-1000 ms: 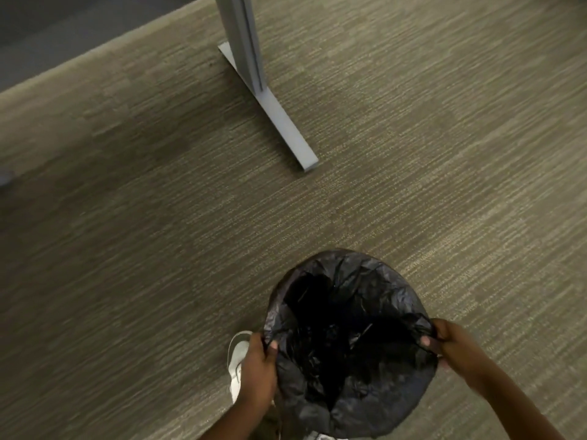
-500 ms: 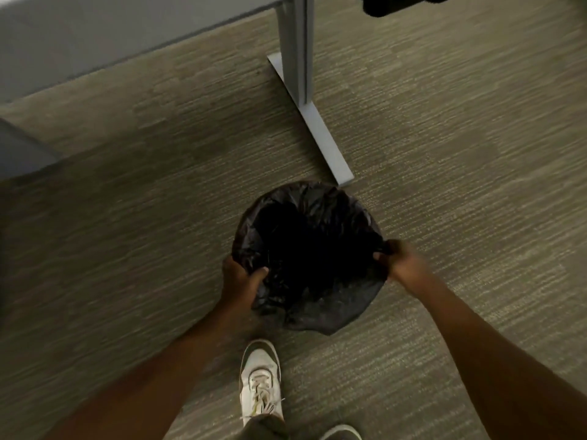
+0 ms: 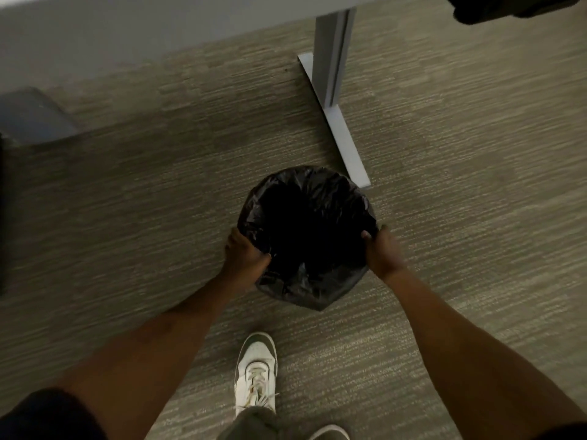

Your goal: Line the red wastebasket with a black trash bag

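Note:
A black trash bag (image 3: 305, 281) covers the whole round wastebasket on the carpet; none of the red shows. The bag's mouth is spread wide over the rim, and its inside is dark. My left hand (image 3: 243, 254) grips the bag-covered rim on the left side, thumb hooked inside. On the right side my right hand (image 3: 381, 252) clasps the rim the same way. Both arms are stretched out and down toward it.
A grey desk leg with a flat foot (image 3: 343, 134) stands just behind the basket, its tip almost touching the rim. The desk's underside (image 3: 127, 33) spans the top. My white shoe (image 3: 255, 376) stands on the carpet in front. A dark object (image 3: 508, 7) hangs at top right.
The wastebasket has moved away from me across the carpet to just in front of the desk leg's foot. Both hands stayed on its rim, and my arms have stretched out.

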